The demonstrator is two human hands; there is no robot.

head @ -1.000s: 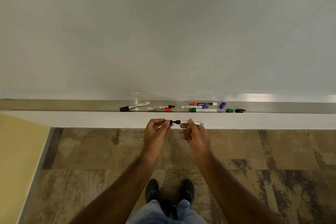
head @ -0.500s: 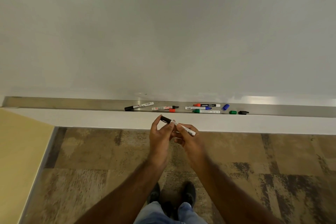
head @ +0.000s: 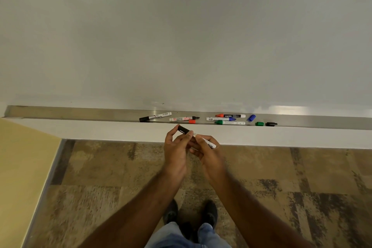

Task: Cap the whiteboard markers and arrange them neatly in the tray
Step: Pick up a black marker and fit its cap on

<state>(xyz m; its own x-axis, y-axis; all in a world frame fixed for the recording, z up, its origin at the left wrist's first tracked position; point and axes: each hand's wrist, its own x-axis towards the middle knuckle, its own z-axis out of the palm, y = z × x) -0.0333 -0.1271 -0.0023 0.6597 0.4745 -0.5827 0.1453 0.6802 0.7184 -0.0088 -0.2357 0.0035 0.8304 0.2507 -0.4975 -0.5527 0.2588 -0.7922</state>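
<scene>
Whiteboard (head: 181, 36) fills the wall ahead, its metal tray (head: 80, 111) running along the bottom edge. Just below the tray's front lip I hold a black-capped marker (head: 196, 136) slanted between both hands: my left hand (head: 176, 147) pinches the cap end, my right hand (head: 209, 151) grips the white barrel. The cap looks seated, though I can't tell if it has clicked home, so I should press the two ends together along the barrel's line, not at an angle. In the tray lie another black-capped marker (head: 155, 116), a red-labelled marker (head: 184, 119) with its tip bare and a red cap (head: 192, 121) touching it, then three close-set markers (head: 228, 119). Loose blue cap (head: 251, 117), green cap (head: 259, 124) and black cap (head: 271, 124) sit farther right. Bare tray stretches left of everything; that side gives room to line markers up.
</scene>
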